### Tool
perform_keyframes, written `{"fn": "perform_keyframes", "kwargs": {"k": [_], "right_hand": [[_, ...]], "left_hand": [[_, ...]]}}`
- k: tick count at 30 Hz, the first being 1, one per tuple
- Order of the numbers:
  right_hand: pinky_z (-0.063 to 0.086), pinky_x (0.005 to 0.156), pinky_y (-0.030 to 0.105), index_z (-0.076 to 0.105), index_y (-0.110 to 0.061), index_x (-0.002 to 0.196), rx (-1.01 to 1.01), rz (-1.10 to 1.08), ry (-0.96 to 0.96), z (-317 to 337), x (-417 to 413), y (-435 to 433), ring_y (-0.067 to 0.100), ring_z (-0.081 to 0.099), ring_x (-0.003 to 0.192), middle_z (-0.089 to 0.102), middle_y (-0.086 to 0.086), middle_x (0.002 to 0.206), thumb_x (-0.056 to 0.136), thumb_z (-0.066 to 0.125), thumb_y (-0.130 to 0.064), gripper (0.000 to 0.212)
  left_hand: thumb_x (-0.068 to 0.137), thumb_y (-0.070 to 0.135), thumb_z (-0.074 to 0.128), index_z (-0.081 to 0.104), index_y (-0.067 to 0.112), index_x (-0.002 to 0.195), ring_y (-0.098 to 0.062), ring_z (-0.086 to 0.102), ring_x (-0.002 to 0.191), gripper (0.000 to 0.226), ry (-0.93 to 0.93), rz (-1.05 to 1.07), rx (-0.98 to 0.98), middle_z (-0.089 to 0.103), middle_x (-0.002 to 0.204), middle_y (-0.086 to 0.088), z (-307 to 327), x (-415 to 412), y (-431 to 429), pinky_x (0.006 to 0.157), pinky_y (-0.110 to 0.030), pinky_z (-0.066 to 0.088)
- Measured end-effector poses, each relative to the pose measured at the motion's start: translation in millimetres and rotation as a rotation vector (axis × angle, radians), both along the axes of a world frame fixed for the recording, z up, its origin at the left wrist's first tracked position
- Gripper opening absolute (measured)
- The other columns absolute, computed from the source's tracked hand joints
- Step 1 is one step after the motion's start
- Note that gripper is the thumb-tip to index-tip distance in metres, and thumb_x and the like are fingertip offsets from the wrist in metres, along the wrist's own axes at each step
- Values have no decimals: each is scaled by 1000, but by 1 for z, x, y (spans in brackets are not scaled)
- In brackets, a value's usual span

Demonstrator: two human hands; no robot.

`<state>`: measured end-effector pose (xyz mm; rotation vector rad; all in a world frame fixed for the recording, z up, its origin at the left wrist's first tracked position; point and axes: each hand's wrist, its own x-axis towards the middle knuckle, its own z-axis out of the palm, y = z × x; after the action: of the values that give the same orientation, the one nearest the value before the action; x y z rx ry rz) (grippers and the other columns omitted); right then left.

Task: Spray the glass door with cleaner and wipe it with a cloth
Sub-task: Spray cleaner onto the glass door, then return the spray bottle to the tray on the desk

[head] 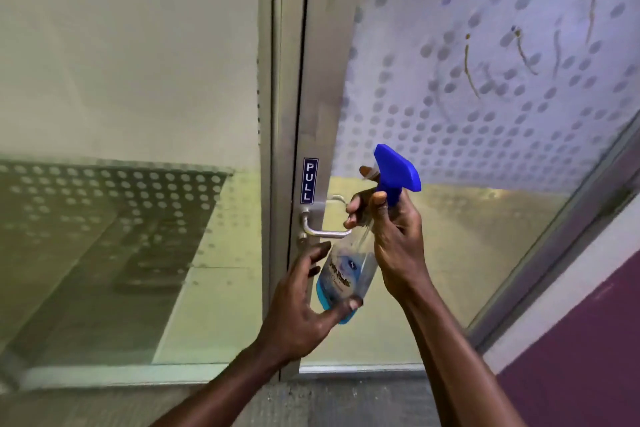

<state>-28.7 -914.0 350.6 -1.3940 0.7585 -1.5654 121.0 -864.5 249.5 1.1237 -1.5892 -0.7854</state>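
Observation:
A clear spray bottle (346, 274) with a blue trigger head (398, 168) and a little blue liquid is held upright in front of the glass door (485, 107). My right hand (391, 225) is wrapped around the bottle's neck, one finger at the trigger. My left hand (308, 302) cups the bottle's lower part, thumb against its base and fingers spread. The door glass has a frosted film with grey dots and brownish streaks (519, 55) at the upper right. No cloth is in view.
A metal lever handle (325, 230) sits just behind the bottle, under a blue PULL sign (310, 180) on the metal door frame (291, 80). A fixed glass panel (121, 184) lies to the left. A purple and white wall (571, 340) stands at the right.

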Motion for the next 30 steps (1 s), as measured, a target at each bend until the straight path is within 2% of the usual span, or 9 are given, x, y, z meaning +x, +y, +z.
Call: {"fn": "perform_keyframes", "kwargs": {"k": [3,6,8,12,15,19,23,27,30], "right_hand": [[62,73,29,64,-14,113,28,80,-31,-15,21,12,15,68,75,71,7,86,96,62,-49,39],[62,75,30,65,-12,114,63,136,15,-27,36,21,18,69,79,76,2,87,84,75,-75,70],[63,75,31,63,-5,119,93,180,33,-33,44,26,18,71,80,77,2,87,78,78,-81,88],[64,80,30,67,-14,120,118,320,66,-42,57,46,18,73,85,77,4,90,81,78,-79,77],[64,87,33,58,0,138,106,440,122,-49,63,63,21,75,91,78,9,95,90,73,-73,89],[62,101,43,56,-12,146,117,577,283,-66,65,86,24,79,105,75,25,105,101,70,-46,58],[59,107,62,61,-31,142,29,670,480,-87,69,113,28,78,113,80,4,116,92,77,-65,63],[63,100,57,63,-33,137,-54,777,639,-101,80,145,16,81,106,82,-4,110,94,82,-53,51],[64,100,48,65,-34,137,-118,851,756,-106,95,169,8,79,105,82,-11,115,89,85,-53,55]], "left_hand": [[78,39,98,46,34,152,4,59,136,91,70,68,61,63,146,17,-13,6,24,101,-7,51],[71,47,101,43,36,155,-2,62,136,102,71,159,80,62,147,20,-24,13,43,104,-15,55],[70,49,100,43,35,155,-2,61,136,104,42,231,72,62,146,20,-31,16,55,105,-15,54],[67,43,101,48,31,150,-4,63,131,99,56,399,77,65,141,18,-38,16,85,103,-18,55],[66,37,103,51,27,147,-3,65,129,96,83,502,88,67,139,16,-43,14,110,97,-13,55],[66,23,104,53,23,144,-5,69,125,93,137,672,96,70,134,12,-52,7,146,93,-11,55],[64,17,103,54,26,144,-7,72,122,94,162,877,85,73,132,14,-67,0,189,96,-26,62],[64,16,102,54,26,144,-11,72,123,93,174,1049,109,72,133,13,-82,-3,239,99,-38,63],[65,22,102,54,24,144,-15,71,124,93,156,1165,122,70,135,11,-94,0,278,100,-42,62]]}}
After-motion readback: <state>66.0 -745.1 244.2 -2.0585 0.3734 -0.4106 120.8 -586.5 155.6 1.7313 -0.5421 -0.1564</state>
